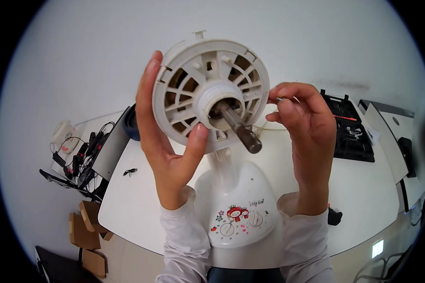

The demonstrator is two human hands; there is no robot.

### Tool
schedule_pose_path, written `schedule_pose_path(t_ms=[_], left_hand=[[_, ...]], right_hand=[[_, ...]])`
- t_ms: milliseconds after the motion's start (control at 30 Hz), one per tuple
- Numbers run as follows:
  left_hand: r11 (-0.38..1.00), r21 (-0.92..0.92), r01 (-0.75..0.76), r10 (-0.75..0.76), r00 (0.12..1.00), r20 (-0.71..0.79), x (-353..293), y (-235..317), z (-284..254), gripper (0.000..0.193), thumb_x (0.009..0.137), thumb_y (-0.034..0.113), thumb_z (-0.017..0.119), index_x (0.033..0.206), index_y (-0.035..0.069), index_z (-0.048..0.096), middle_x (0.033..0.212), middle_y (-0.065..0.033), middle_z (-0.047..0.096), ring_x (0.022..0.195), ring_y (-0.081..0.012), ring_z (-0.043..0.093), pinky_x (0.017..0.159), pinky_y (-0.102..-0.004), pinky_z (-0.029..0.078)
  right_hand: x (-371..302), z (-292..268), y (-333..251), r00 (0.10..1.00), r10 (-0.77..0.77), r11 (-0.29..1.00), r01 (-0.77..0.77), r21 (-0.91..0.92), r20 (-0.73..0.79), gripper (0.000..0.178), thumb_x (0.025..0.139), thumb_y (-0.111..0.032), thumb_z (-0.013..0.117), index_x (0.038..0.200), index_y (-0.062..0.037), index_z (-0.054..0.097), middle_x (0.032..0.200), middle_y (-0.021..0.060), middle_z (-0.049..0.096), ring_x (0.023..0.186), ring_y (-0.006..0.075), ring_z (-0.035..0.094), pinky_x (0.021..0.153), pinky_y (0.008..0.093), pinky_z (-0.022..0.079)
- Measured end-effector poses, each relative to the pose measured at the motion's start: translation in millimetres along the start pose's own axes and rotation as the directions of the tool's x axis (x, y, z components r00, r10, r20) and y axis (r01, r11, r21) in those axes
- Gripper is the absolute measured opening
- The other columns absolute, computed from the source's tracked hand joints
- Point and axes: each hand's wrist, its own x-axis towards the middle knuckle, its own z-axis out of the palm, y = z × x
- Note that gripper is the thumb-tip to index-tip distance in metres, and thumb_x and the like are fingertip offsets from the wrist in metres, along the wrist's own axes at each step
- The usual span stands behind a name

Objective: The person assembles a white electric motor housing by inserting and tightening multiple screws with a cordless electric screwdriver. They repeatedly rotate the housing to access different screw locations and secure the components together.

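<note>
The round white motor housing (pixel 202 90) of a table fan faces me, with slotted openings around a central collar. Out of the collar sticks a bare metal shaft (pixel 243 132), dark at its tip. My left hand (pixel 167 158) grips the housing from its left side, thumb on the front near the collar. Right of the housing, my right hand (pixel 314 125) pinches a small metal piece (pixel 280 99), mostly covered by the fingers; its kind is unclear. Below, the white fan base (pixel 238 188) with two dials and red cartoon prints stands on the table.
The white table (pixel 359 198) has rounded edges. An opened black tool case (pixel 352 137) lies at the back right, a small black cable (pixel 130 172) at the left. Left of the table are tangled black cables (pixel 87 151) and cardboard boxes (pixel 84 231). A wall (pixel 307 42) rises behind.
</note>
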Motion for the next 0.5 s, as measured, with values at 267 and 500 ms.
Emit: schedule_pose_path(t_ms=[267,500], left_hand=[[0.985,-0.083,0.151,-0.159,0.983,-0.093,-3,7,7,0.086,0.073,0.021,0.069,0.144,0.001,0.026,0.148,-0.0202,0.032,0.129,-0.0298,0.043,0.106,-0.0415,0.039],[0.982,-0.032,0.184,-0.187,0.961,-0.203,-23,-9,0,0.07,0.085,0.024,0.06,0.144,0.003,0.028,0.139,-0.0136,0.041,0.126,-0.0251,0.042,0.108,-0.0386,0.031]], right_hand=[[10,-35,3,0.89,0.321,0.947,-0.31,-0.087,0.324,0.014,0.085,-0.005,0.066,0.096,0.0027,0.064,0.09,0.0045,0.066,0.083,0.0109,0.062,0.075,0.0242,0.05],[6,-30,29,0.736,0.377,0.901,-0.433,-0.038,0.563,0.018,0.076,0.002,0.071,0.093,0.0055,0.067,0.091,0.0109,0.068,0.085,0.0144,0.065,0.079,0.0268,0.053]])
